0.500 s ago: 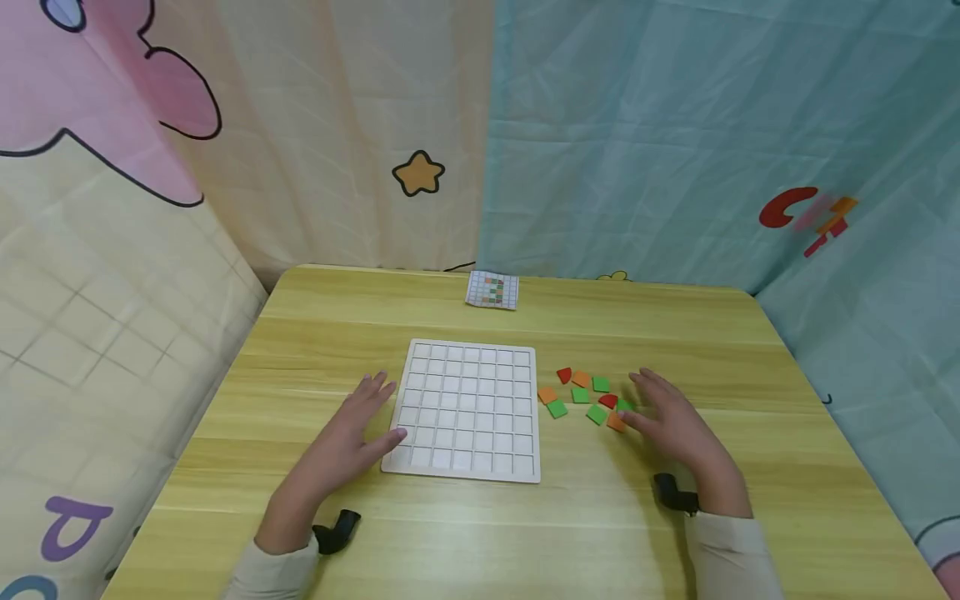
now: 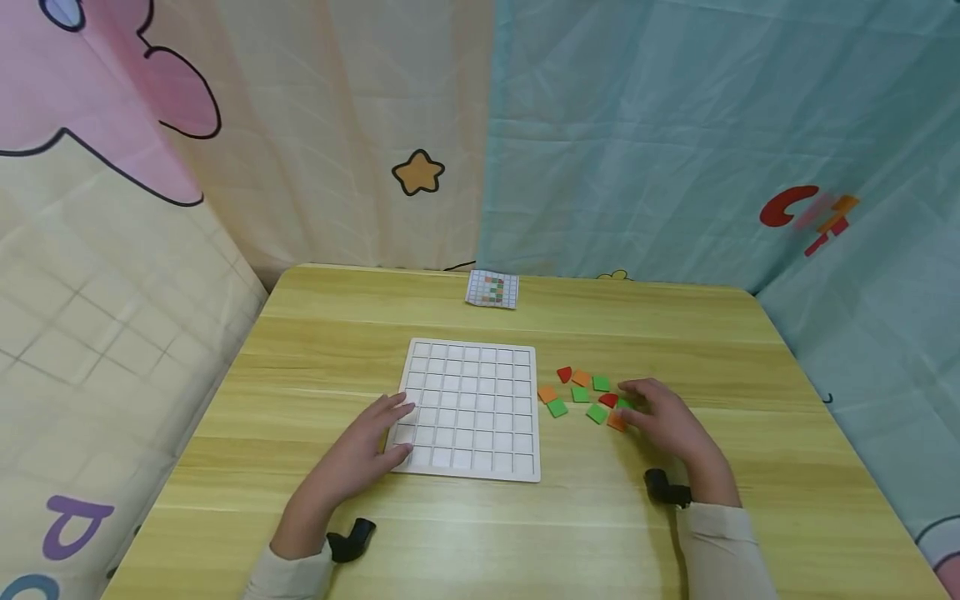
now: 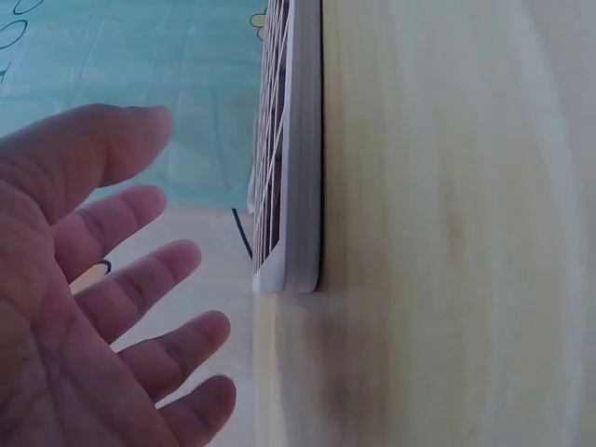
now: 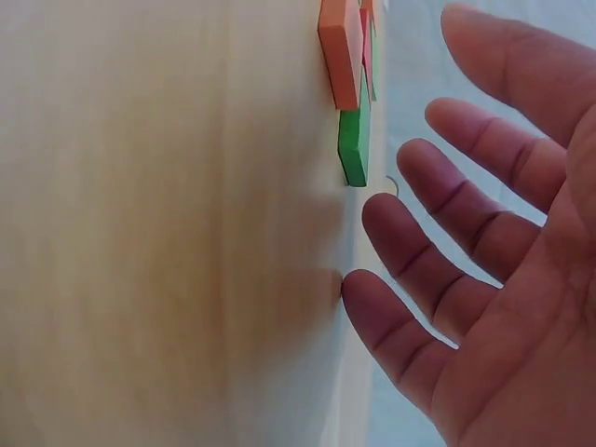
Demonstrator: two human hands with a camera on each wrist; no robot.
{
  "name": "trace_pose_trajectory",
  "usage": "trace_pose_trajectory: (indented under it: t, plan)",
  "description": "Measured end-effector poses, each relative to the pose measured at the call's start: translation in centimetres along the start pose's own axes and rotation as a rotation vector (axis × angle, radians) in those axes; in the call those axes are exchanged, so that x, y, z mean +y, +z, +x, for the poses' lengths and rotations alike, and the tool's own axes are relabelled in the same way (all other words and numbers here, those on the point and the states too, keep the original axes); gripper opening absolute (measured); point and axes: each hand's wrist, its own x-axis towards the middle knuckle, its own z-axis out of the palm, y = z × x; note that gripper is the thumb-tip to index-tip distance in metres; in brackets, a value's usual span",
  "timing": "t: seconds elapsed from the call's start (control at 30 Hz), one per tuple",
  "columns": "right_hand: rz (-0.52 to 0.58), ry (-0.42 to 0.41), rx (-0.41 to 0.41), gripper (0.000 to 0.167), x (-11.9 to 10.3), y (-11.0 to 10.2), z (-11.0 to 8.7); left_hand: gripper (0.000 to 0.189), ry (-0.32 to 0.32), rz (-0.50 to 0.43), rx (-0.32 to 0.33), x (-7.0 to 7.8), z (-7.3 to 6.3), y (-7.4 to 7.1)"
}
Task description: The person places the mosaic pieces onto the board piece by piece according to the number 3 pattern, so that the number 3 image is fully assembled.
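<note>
Gripping nothing with the right hand, with thumb and fingers relaxed and well apart. Held low over the right fringe of the loose tiles, next to an orange tile and partly over a green tile, probably to have the cluster within easy reach. Equally empty-handed with the left hand: fingers spread over the left edge of the white grid board, perhaps to steady it; cannot tell whether touching. Angled in from the near side of the table with both wrists, palms inward. Between the board's right edge and the right hand, red, orange and green tiles, likely left off the grid for easy picking. Roughly midway between the table's far corners, by the far edge, a small patterned card, presumably kept in sight but out of the way.
</note>
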Motion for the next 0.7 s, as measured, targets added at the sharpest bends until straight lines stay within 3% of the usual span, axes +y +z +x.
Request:
trace_pose_trajectory:
  t: [0.3, 0.7]
  plan:
    - [0.058, 0.012, 0.008, 0.039, 0.44, 0.12, -0.09, 0.048, -0.092, -0.013, -0.038, 0.08, -0.48, 0.29]
    - [0.076, 0.004, 0.029, 0.029, 0.53, 0.58, -0.33, 0.045, -0.038, 0.062, -0.028, -0.83, -0.62, 0.99]
